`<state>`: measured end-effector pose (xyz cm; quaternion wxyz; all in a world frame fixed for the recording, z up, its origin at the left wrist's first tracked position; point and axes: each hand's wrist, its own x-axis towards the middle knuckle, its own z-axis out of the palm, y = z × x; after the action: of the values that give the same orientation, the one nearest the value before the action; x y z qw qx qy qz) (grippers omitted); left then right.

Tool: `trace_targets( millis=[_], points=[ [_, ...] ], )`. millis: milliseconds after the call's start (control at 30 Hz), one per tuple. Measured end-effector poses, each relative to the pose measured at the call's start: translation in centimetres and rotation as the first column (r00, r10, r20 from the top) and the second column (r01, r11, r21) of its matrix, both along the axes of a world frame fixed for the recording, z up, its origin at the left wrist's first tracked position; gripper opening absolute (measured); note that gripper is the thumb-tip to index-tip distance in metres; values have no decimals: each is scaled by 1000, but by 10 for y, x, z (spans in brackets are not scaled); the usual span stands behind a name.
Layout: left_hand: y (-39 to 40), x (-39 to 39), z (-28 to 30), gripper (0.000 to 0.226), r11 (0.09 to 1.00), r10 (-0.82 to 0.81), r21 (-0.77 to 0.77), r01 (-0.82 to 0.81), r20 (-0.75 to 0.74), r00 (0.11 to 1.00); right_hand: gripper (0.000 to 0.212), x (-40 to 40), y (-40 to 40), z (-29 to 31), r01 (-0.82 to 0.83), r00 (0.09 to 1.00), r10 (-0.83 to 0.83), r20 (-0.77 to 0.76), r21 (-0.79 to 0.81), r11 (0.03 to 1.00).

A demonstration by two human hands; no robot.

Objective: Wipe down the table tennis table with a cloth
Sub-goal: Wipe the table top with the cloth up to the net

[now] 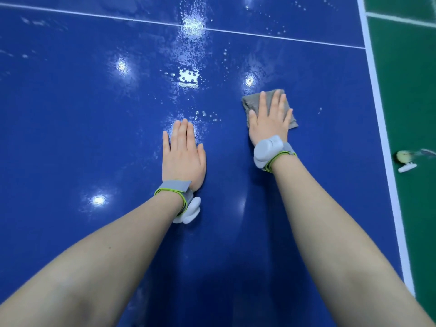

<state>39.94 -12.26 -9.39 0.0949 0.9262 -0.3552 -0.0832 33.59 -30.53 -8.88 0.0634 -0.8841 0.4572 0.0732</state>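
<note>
A glossy blue table tennis table (pixel 82 114) fills the view, with water droplets and wet streaks across its middle and far part. A folded grey cloth (pixel 251 102) lies flat on the table at centre right. My right hand (pixel 270 121) presses down on the cloth with straight, spread fingers. My left hand (pixel 182 154) rests flat on the bare table to the left of the cloth, fingers straight and together. Both wrists carry grey bands with white devices.
A thin white line (pixel 283 40) crosses the far part of the table. The table's white side edge (pixel 382 128) runs down the right. Beyond it is green floor (pixel 412 90), with a small white and yellowish object (pixel 405 161) lying on it.
</note>
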Motion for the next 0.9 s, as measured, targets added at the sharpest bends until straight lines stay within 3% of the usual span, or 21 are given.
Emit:
trace_targets(
  millis=[133, 233, 433, 567, 700, 800, 900],
  points=[
    [-3, 2, 0, 54, 1000, 2, 7, -3, 12, 1000, 56, 23, 24, 1, -235, 972, 235, 22, 7, 972],
    [-4, 3, 0, 55, 1000, 1, 4, -2, 20, 1000, 55, 15, 10, 2, -309, 951, 308, 21, 21, 951],
    [-8, 4, 0, 55, 1000, 1, 31, -1, 12, 1000, 54, -8, -42, 0, 92, 988, -93, 126, 16, 996],
    [-8, 5, -1, 54, 1000, 1, 27, -2, 13, 1000, 50, 4, -39, 3, 158, 980, -161, 118, 36, 987],
    [-9, 5, -2, 55, 1000, 0, 26, 0, 12, 1000, 56, 32, -4, 2, -73, 995, 72, 63, 10, 997],
    [-9, 5, 1, 65, 1000, 1, 13, -2, 23, 1000, 57, 51, 31, 4, -275, 960, 271, 71, 55, 960],
    [-10, 7, 1, 54, 999, -1, 32, 1, -4, 1000, 57, 54, 56, 3, -423, 906, 419, 62, 78, 903]
  ],
)
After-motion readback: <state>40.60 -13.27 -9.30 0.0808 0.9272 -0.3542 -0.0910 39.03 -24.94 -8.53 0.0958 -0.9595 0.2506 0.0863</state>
